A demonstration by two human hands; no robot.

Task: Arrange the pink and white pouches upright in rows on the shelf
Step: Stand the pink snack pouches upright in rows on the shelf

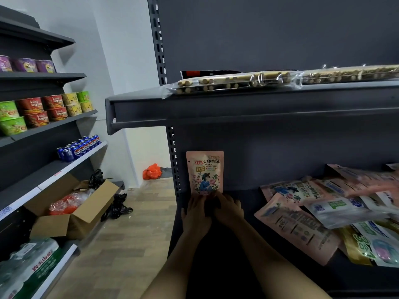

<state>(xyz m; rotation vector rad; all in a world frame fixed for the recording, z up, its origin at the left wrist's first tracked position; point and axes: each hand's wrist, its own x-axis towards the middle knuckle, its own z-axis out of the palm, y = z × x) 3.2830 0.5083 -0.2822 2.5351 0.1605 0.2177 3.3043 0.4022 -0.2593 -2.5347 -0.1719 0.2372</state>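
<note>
Two bare forearms come in from the bottom edge, both reaching to the back-left corner of the shelf [248, 199]. Left hand [195, 212] and right hand [228, 210] sit side by side at the base of one pink pouch [204, 172], fingertips pressed against its bottom edge; whether they pinch it or just steady it, can't tell, the fingers run together in shadow. That pouch stands upright, face out, against the back panel just beside the slotted upright [173, 160]. It's the only one standing, so the row has barely started. Rest of the stock is a loose pile [323, 203] at the right end of the shelf: pink and white pouches lying flat, overlapping, some face down, one yellowish pack at the front edge. Handling guess: soft film pouches, light, a bit slick, contents shift, so they'll slump unless the bottom gusset is spread flat. Best grip is likely by the side seams or top seal, then press the base down. Containers: an open cardboard box [71, 212] on the floor to the left holds red-and-clear plastic-wrapped stuff; can't identify it.
</note>
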